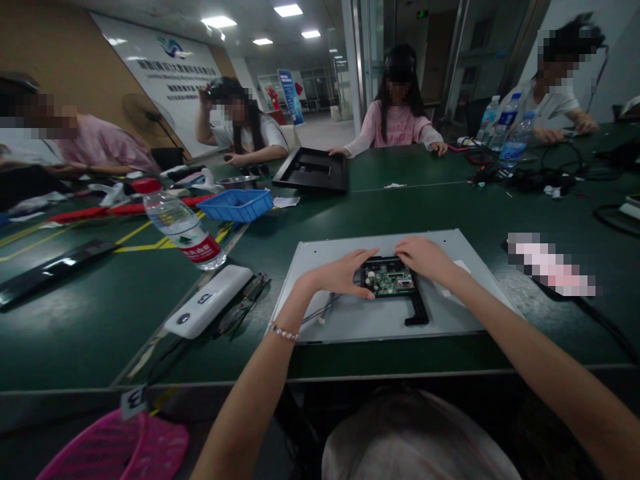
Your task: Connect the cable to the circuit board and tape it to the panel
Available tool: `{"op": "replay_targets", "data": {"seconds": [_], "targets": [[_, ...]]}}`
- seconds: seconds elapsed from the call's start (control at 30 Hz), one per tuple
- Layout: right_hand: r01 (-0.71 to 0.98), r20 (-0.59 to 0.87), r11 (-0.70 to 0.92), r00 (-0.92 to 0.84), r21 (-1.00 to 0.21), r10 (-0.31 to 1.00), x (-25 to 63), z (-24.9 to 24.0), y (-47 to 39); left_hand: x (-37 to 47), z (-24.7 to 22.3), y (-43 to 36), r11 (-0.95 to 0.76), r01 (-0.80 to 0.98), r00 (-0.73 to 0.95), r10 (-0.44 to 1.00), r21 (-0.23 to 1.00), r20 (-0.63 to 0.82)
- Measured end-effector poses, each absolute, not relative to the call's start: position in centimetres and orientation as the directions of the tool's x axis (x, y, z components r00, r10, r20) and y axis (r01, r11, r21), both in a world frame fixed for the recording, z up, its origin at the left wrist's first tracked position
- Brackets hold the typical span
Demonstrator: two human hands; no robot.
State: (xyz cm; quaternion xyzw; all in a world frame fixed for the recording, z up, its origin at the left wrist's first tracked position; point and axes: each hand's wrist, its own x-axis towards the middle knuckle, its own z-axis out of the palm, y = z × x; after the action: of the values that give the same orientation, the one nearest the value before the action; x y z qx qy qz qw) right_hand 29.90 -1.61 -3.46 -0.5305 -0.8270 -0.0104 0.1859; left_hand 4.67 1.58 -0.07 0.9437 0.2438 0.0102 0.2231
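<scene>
A flat grey metal panel (pixel 350 320) lies on the green table in front of me. On it sits a black plastic frame (pixel 417 307) around a green circuit board (pixel 393 281). My left hand (pixel 343 273) grips the frame's left side, thumb at the lower left corner and fingers at the top edge. At the frame's upper right, my right hand (pixel 425 257) has its fingers closed on the edge. Thin cables (pixel 320 310) lie on the panel beside my left wrist.
Left of the panel are glasses (pixel 243 303), a white power bank (pixel 209 301), a water bottle (pixel 187 230) and a blue tray (pixel 240 205). A phone (pixel 550 267) lies right. Across the table, a person touches a black housing (pixel 315 170); other people sit around.
</scene>
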Motion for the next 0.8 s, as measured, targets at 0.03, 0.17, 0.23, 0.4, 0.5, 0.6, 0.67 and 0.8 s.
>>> {"op": "replay_targets", "data": {"seconds": [0.03,0.17,0.23,0.4,0.5,0.6,0.67,0.8], "targets": [[0.879,0.298,0.440,-0.376,-0.184,0.877,29.85,-3.56,-1.54,4.68,-0.11,1.58,-0.782,0.456,0.881,0.466,0.425,-0.089],[0.867,0.276,0.451,-0.390,-0.211,0.879,30.03,-3.90,-1.33,4.73,-0.16,1.55,-0.783,0.457,0.881,0.464,0.422,-0.093],[0.864,0.282,0.455,-0.391,-0.216,0.876,30.10,-3.92,-1.34,4.72,-0.15,1.54,-0.783,0.455,0.882,0.461,0.425,-0.095],[0.869,0.267,0.430,-0.365,-0.246,0.892,30.05,-3.78,-1.41,4.68,-0.08,1.49,-0.778,0.457,0.882,0.459,0.431,-0.106],[0.878,0.249,0.407,-0.348,-0.251,0.904,30.00,-3.72,-1.43,4.67,-0.05,1.46,-0.777,0.464,0.879,0.462,0.425,-0.116],[0.879,0.251,0.404,-0.344,-0.252,0.905,29.90,-3.70,-1.53,4.66,-0.10,1.50,-0.778,0.467,0.878,0.463,0.420,-0.121],[0.874,0.281,0.415,-0.344,-0.252,0.896,29.79,-3.70,-1.63,4.67,-0.15,1.53,-0.780,0.463,0.880,0.461,0.422,-0.115],[0.861,0.326,0.438,-0.348,-0.261,0.879,29.62,-3.71,-1.80,4.67,-0.23,1.55,-0.781,0.455,0.884,0.453,0.427,-0.114]]}}
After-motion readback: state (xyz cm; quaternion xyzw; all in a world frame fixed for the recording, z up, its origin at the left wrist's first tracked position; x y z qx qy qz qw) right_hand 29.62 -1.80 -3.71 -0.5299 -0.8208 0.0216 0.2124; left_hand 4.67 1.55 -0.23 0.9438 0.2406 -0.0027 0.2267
